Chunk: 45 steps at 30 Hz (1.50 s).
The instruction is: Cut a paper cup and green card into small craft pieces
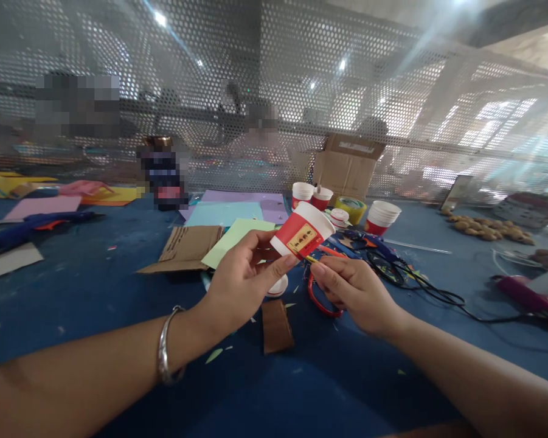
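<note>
My left hand pinches the base of a red and white paper cup, holding it tilted with its mouth up and to the right. My right hand is closed just below the cup, gripping something thin and yellowish whose tip touches the cup's base; I cannot make out what it is. Red-handled scissors lie on the blue table under my right hand. A brown cardboard strip lies between my wrists.
More paper cups and a tape roll stand behind. Coloured paper sheets, a cardboard piece, a cardboard box, black cables, a pink tool at right. Perforated screen behind; other people beyond it.
</note>
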Available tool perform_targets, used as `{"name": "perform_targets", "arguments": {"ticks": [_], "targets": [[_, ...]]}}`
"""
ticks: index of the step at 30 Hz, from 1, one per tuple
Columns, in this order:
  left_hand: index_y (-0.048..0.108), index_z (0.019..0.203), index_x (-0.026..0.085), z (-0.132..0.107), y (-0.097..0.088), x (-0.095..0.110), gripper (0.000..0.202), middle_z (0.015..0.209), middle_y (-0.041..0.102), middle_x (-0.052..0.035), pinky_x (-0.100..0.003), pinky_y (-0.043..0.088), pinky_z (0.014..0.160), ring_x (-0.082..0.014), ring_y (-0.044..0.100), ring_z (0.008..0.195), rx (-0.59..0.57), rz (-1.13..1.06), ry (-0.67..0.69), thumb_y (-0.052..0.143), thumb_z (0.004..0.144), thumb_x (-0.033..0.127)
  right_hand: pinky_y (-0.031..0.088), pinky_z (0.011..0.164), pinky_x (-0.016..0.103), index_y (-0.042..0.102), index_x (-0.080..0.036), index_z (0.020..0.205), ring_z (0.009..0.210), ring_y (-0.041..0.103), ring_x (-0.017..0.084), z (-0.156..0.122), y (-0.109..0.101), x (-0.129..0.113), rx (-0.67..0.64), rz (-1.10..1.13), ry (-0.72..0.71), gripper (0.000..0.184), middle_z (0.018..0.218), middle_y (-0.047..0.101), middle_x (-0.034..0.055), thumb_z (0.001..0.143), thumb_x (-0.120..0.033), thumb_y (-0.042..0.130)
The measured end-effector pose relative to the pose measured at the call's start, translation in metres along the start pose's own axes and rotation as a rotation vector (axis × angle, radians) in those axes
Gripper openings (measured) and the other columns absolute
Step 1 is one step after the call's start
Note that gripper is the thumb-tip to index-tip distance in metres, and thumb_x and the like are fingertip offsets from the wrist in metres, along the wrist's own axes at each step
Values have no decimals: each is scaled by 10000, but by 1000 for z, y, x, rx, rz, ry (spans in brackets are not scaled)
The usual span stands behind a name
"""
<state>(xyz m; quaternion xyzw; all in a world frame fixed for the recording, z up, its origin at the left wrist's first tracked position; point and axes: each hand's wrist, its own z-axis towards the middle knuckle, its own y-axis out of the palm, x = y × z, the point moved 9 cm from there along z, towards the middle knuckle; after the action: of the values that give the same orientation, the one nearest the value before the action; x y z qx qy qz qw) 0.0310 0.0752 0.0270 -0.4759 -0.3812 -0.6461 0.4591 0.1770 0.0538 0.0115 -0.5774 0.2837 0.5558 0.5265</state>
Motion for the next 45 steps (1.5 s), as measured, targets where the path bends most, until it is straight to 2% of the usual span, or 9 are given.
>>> {"name": "perform_targets", "arguments": {"ticks": [5, 9, 17, 22, 27, 31, 36, 40, 45], "targets": [[593, 1142, 163, -3, 2, -5, 431, 1111, 711, -106, -360, 520, 875, -242, 664, 1028, -22, -11, -27, 773, 820, 388, 153, 408, 225, 406, -199, 680, 475, 192, 55, -1, 0, 0, 5, 8, -4, 477, 594, 256, -79, 966, -564, 519], [579, 1138, 172, -5, 5, -3, 403, 1130, 710, -96, -345, 538, 879, -231, 670, 1049, -38, -5, 17, 764, 837, 365, 167, 408, 219, 414, -192, 678, 470, 205, 48, -1, 1, -3, -8, 1, -34, 473, 592, 262, -80, 977, -544, 517], [590, 1113, 177, -7, -1, 3, 416, 1165, 691, -112, -403, 560, 902, -264, 664, 1090, 39, 52, 72, 793, 803, 364, 161, 392, 218, 432, -191, 687, 462, 205, 46, 0, 1, -7, -11, 3, -64, 457, 594, 269, -77, 986, -528, 509], [586, 1108, 187, -5, -1, -1, 457, 1068, 716, -75, -332, 563, 776, -216, 683, 941, 29, -40, -15, 825, 768, 377, 162, 396, 212, 422, -192, 677, 469, 197, 45, -2, 1, -11, -21, 37, -66, 464, 586, 258, -82, 982, -529, 516], [617, 1071, 192, -1, 5, -6, 259, 1099, 715, -53, -346, 513, 936, -183, 654, 1021, -45, -249, -103, 695, 898, 369, 157, 397, 208, 400, -194, 668, 465, 196, 40, -1, -6, -9, 10, 47, -40, 482, 574, 263, -86, 971, -546, 527], [587, 1143, 218, 0, 7, -14, 328, 1049, 729, -43, -378, 513, 927, -175, 668, 948, -71, -277, -210, 726, 879, 355, 156, 397, 205, 415, -190, 677, 458, 203, 36, -1, -5, -6, -11, 57, -17, 478, 575, 270, -87, 967, -551, 533], [619, 1206, 210, 2, 1, -10, 447, 1016, 727, -45, -367, 493, 916, -193, 654, 960, -33, -162, -147, 788, 820, 358, 150, 401, 205, 416, -189, 676, 465, 190, 38, 0, -5, -2, -14, 54, -10, 481, 579, 255, -88, 968, -554, 529], [656, 1185, 211, 2, 1, -12, 436, 1051, 739, -55, -345, 489, 882, -208, 652, 991, -31, -135, -141, 794, 807, 379, 146, 405, 207, 410, -190, 678, 478, 188, 43, 1, -3, 2, -20, 67, -4, 479, 588, 262, -85, 968, -553, 529], [671, 1135, 199, 0, -1, -17, 434, 991, 742, -43, -305, 483, 823, -171, 648, 910, 13, -155, -152, 829, 770, 373, 148, 404, 215, 413, -198, 682, 475, 181, 52, 1, -3, 2, -17, 58, -6, 471, 582, 235, -88, 965, -554, 532]]}}
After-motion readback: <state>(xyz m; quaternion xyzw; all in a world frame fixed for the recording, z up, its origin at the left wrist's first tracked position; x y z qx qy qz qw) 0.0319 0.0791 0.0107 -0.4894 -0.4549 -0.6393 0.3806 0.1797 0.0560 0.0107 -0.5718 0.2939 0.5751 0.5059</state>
